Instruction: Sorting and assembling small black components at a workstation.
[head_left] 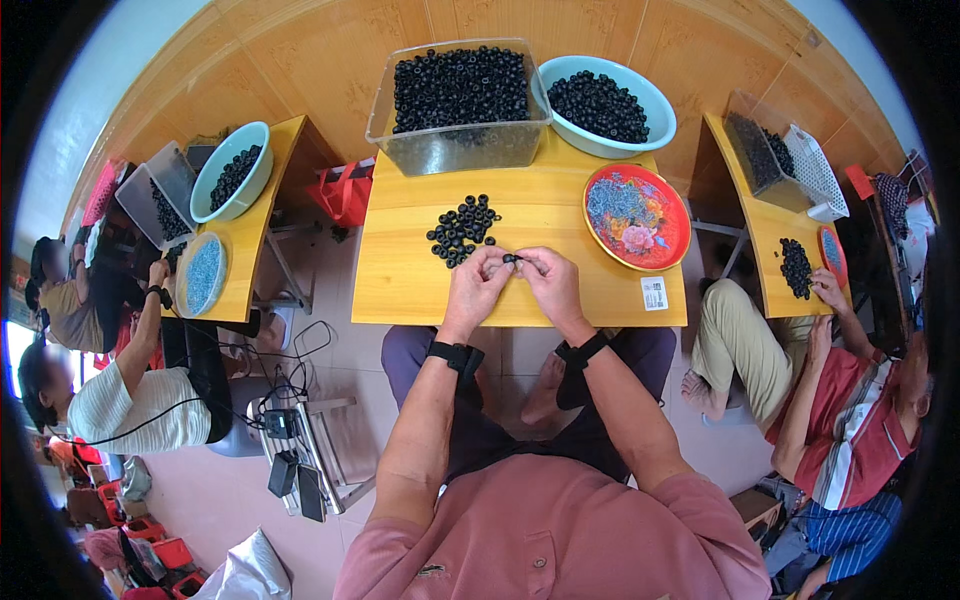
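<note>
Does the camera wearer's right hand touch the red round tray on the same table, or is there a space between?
Apart. The head view shows a strip of yellow tabletop between the right hand and the red round tray.

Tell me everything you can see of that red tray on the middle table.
The red tray is round and shallow, with a golden rim and colourful flowers, one pink. It looks like plastic or painted metal. It lies flat on the right of the wooden table, partly covered by small bluish-grey pieces. Neither the left hand nor the right hand touches it.
</note>
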